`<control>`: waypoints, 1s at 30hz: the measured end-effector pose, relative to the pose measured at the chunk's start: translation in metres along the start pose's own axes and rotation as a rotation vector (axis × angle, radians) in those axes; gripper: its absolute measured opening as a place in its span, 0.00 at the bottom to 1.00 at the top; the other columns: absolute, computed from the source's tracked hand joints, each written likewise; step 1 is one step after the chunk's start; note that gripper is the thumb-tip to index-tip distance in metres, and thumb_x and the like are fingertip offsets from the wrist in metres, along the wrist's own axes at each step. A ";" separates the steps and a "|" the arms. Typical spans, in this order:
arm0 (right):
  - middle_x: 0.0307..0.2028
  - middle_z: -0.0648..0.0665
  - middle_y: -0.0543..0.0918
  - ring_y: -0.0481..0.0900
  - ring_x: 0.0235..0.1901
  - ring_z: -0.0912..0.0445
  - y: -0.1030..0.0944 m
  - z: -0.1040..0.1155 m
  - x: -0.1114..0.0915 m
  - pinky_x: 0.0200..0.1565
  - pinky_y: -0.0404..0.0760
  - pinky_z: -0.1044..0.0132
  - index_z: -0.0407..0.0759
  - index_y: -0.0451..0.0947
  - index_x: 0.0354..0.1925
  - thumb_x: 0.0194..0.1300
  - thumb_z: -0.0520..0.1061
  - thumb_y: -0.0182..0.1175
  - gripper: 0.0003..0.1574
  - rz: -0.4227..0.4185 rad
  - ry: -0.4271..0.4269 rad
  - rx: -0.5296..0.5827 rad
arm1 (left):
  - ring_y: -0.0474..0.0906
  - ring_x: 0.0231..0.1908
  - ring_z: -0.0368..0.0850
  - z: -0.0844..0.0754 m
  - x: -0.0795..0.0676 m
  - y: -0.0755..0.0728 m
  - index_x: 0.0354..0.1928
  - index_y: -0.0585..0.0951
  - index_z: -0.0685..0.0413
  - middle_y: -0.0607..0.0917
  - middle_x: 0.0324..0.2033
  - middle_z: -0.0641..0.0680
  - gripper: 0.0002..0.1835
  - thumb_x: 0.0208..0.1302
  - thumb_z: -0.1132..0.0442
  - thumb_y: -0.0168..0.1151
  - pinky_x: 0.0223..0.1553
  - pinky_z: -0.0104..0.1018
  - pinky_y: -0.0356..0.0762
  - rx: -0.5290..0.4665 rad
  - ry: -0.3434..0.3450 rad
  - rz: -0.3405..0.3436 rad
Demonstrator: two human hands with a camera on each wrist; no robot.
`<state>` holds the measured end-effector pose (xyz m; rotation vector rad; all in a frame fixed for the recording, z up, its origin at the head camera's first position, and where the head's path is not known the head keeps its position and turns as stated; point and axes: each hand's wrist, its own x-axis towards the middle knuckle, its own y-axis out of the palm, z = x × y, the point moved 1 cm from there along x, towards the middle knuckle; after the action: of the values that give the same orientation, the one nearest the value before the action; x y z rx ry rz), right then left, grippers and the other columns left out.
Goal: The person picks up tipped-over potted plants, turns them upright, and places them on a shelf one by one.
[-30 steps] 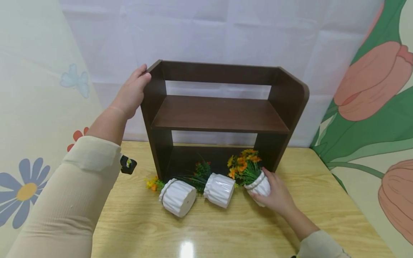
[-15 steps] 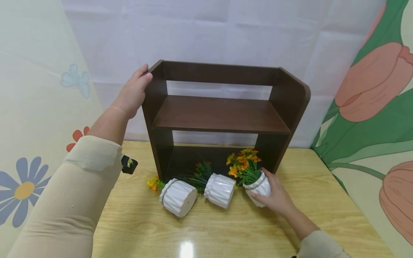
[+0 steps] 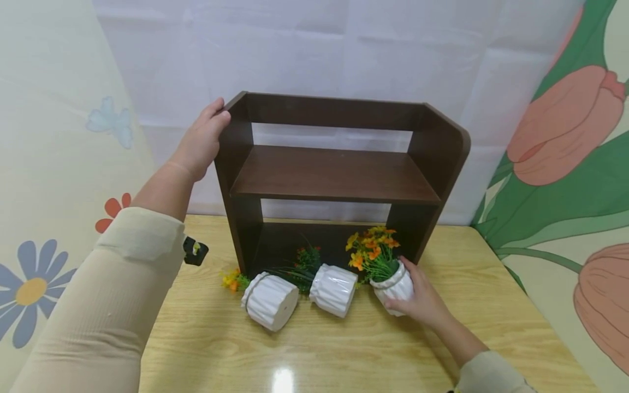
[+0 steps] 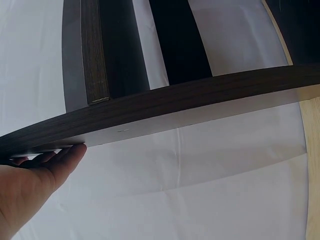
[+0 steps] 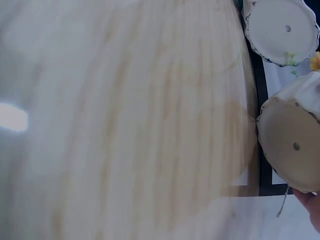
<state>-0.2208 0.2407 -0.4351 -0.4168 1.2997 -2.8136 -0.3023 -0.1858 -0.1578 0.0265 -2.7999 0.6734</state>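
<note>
My left hand (image 3: 199, 143) rests with fairly straight fingers against the outer left side of a dark brown wooden shelf (image 3: 334, 172), near its top. In the left wrist view, the fingers (image 4: 68, 162) lie along the panel's outer face. At the shelf's lower right, my right hand (image 3: 421, 296) grips a white ribbed pot of orange artificial flowers (image 3: 395, 287), thumb in front. This pot leans, blooms toward the shelf. Its round base (image 5: 287, 150) with a small hole faces the right wrist camera; most of that hand is outside this view.
Two more white pots, one at the left (image 3: 270, 301) and one in the middle (image 3: 334, 289), lie on their sides on the wood-grain table (image 3: 344, 360), plants toward the shelf's bottom. Behind the shelf hangs a white cloth (image 3: 304, 49).
The held flowerpot has turned slightly more upright in my right hand. My left hand stays against the shelf, and the two lying pots have not moved.
</note>
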 end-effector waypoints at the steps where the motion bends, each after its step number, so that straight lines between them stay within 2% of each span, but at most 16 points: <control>1: 0.62 0.29 0.69 0.75 0.51 0.40 0.000 0.000 0.000 0.47 0.78 0.48 0.40 0.53 0.74 0.41 0.57 0.80 0.70 0.001 0.002 0.001 | 0.33 0.78 0.46 0.000 0.000 0.000 0.79 0.40 0.43 0.38 0.79 0.47 0.34 0.76 0.43 0.29 0.77 0.50 0.37 0.000 0.001 0.000; 8: 0.65 0.28 0.66 0.73 0.57 0.35 -0.001 -0.001 -0.003 0.54 0.75 0.39 0.40 0.52 0.74 0.42 0.57 0.79 0.70 0.010 0.008 0.009 | 0.32 0.78 0.46 0.000 -0.002 -0.001 0.79 0.39 0.43 0.38 0.79 0.46 0.35 0.76 0.43 0.28 0.77 0.50 0.37 -0.007 -0.002 0.002; 22: 0.65 0.24 0.66 0.74 0.56 0.34 -0.007 -0.001 -0.011 0.53 0.76 0.38 0.39 0.47 0.76 0.42 0.55 0.80 0.74 0.024 0.030 0.033 | 0.34 0.78 0.46 -0.002 0.000 -0.001 0.79 0.40 0.41 0.39 0.79 0.46 0.34 0.75 0.42 0.29 0.77 0.51 0.38 0.002 -0.011 -0.002; 30: 0.66 0.24 0.64 0.72 0.59 0.31 -0.008 -0.007 -0.014 0.58 0.72 0.36 0.40 0.43 0.76 0.41 0.53 0.80 0.77 0.024 0.049 0.091 | 0.33 0.78 0.46 -0.001 0.001 -0.001 0.79 0.39 0.41 0.38 0.79 0.46 0.34 0.76 0.42 0.28 0.76 0.51 0.38 -0.004 -0.006 0.001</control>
<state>-0.2084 0.2524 -0.4366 -0.3291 1.1699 -2.8664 -0.3031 -0.1862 -0.1567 0.0266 -2.8070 0.6690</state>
